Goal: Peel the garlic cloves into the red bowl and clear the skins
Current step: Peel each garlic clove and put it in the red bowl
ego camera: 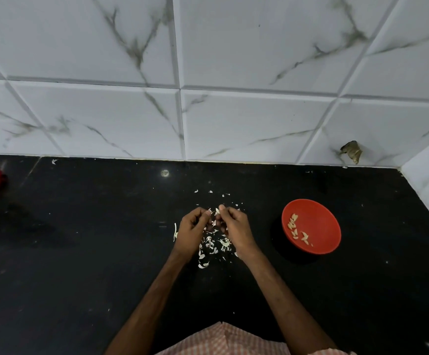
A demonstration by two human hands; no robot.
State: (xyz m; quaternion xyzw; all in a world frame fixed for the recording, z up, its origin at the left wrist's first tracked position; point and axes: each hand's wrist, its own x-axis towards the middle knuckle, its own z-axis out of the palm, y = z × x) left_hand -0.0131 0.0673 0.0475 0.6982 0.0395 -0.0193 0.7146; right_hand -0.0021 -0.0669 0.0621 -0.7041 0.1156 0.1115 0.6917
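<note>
Right hand point(236, 229) pinches one garlic clove point(217, 210); left hand point(191, 230) curls beside it, grip unclear; one red bowl point(321, 248) holds roughly ten peeled cloves point(295, 230); skins point(212, 245) litter the black counter point(93, 239) beneath.

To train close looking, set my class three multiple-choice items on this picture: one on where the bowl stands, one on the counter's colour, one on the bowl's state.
1. Where is the bowl from the right hand?
A. to its left
B. to its right
C. under it

2. What colour is the counter?
A. black
B. white
C. green

3. The bowl is:
A. empty
B. overturned
C. upright, holding peeled cloves

Key: 1 B, it stands apart on the right hand's outer side; 2 A, the surface all round the bowl is black; 3 C, its open side faces up and pale cloves lie inside.
</note>
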